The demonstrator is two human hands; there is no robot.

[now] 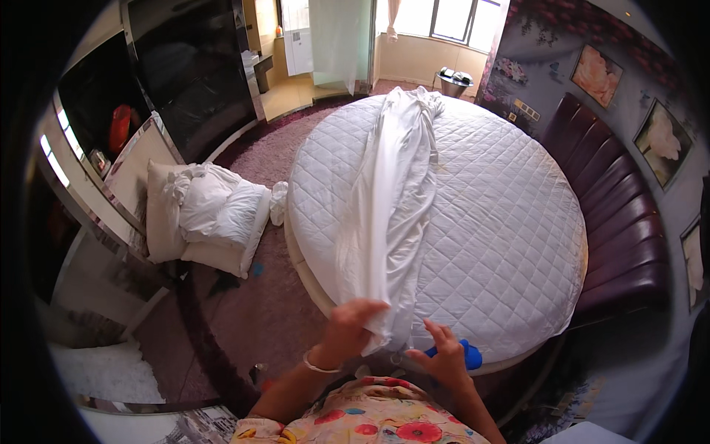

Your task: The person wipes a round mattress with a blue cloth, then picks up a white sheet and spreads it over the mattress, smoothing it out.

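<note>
A white bedsheet lies bunched in a long strip across the round bed, whose quilted white mattress cover shows on both sides. My left hand is closed on the sheet's near end, at the bed's front edge, and a pale bangle circles that wrist. To its right, my right hand is held with fingers apart and nothing visible in it. Just beyond that hand sits a blue object, partly hidden by it; its kind cannot be made out.
White pillows and crumpled linen are piled on a seat to the left. A dark padded headboard curves along the right side. At the far end stands a small round table. Purple carpet surrounds the bed.
</note>
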